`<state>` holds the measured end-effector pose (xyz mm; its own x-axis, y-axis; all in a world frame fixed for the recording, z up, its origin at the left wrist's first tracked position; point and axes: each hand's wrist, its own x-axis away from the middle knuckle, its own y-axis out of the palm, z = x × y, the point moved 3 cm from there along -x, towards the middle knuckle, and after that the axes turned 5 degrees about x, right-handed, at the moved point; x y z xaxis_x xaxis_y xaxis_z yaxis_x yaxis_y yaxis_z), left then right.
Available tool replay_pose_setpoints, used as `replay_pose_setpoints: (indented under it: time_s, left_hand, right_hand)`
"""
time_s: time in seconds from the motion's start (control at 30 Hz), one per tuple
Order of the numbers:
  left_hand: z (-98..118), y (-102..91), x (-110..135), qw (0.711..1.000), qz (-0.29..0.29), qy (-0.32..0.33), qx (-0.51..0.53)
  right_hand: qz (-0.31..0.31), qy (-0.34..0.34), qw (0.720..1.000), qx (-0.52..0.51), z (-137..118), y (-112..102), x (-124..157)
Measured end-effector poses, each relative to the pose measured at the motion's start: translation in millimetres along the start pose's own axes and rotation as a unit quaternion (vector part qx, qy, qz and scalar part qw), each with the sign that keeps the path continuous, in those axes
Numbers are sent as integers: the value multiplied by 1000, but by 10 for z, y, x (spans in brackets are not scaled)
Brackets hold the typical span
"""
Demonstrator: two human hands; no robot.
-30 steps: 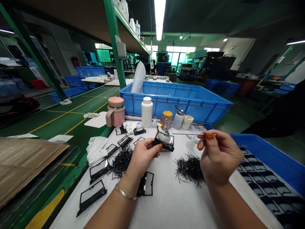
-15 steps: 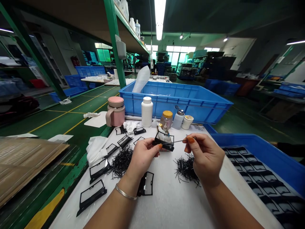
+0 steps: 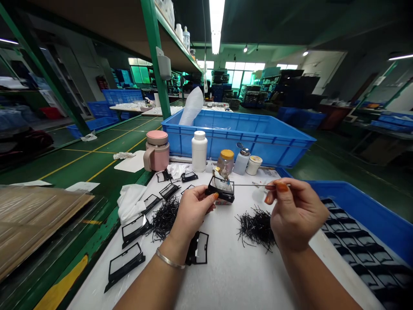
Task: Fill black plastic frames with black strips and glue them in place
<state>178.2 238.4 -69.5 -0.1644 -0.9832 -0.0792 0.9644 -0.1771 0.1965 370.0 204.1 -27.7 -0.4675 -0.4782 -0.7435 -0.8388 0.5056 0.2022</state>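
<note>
My left hand is closed on a small black frame with a clear window, held above the white table. My right hand pinches a thin rod between thumb and forefinger; its tip reaches the frame's right side. A loose pile of thin black sticks lies below and between my hands. A second pile of black sticks lies to the left of my left hand. One black frame lies by my left wrist.
Several black frames and a white cloth lie along the left table edge. A pink mug, white bottle, yellow-capped jar and small containers stand before a blue bin. A blue tray of frames sits right.
My right hand drew back to the right, away from the frame, carrying the thin rod outward. My left hand and the frame stayed nearly still.
</note>
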Motion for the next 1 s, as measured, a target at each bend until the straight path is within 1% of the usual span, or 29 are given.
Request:
replay_pose_setpoints:
  time_s: [0.1, 0.17, 0.23, 0.3, 0.37, 0.47, 0.6, 0.67, 0.73, 0.83, 0.9, 0.93, 1.0]
  left_hand:
    - [12, -68, -13, 999, 33, 12, 21]
    - [3, -134, -32, 997, 65, 14, 41]
    - [-17, -197, -55, 993, 96, 11, 66]
    - [-31, -241, -75, 988, 122, 12, 92]
    - [-31, -258, -85, 985, 136, 19, 107]
    - [-15, -240, -79, 985, 133, 34, 102]
    - [-4, -205, -58, 988, 120, 47, 81]
    - [2, -196, -52, 989, 115, 54, 69]
    - [7, -193, -49, 990, 114, 57, 62]
    - [12, -188, -46, 990, 116, 54, 63]
    - [12, -183, -45, 989, 118, 56, 63]
    - [12, -180, -45, 989, 117, 58, 62]
    - [10, -173, -47, 990, 115, 63, 59]
  right_hand:
    - [48, -5, 999, -4, 44, -66, -91]
    - [42, 15, 999, 11, 110, -84, -132]
    - [-6, 48, 998, 42, 194, -59, -149]
    - [-76, 77, 991, 85, 272, 12, -145]
    - [-134, 84, 980, 120, 328, 109, -131]
    - [-203, 65, 963, 165, 380, 290, -100]
    - [-301, 5, 916, 265, 422, 520, -23]
    - [-334, -9, 900, 280, 421, 581, 7]
    - [-333, -7, 904, 268, 393, 584, 1]
    - [-262, -6, 932, 249, 325, 502, -79]
    - [-229, -11, 941, 250, 306, 457, -125]
    - [-232, -15, 938, 256, 313, 454, -133]
    - [-271, -20, 921, 280, 362, 487, -109]
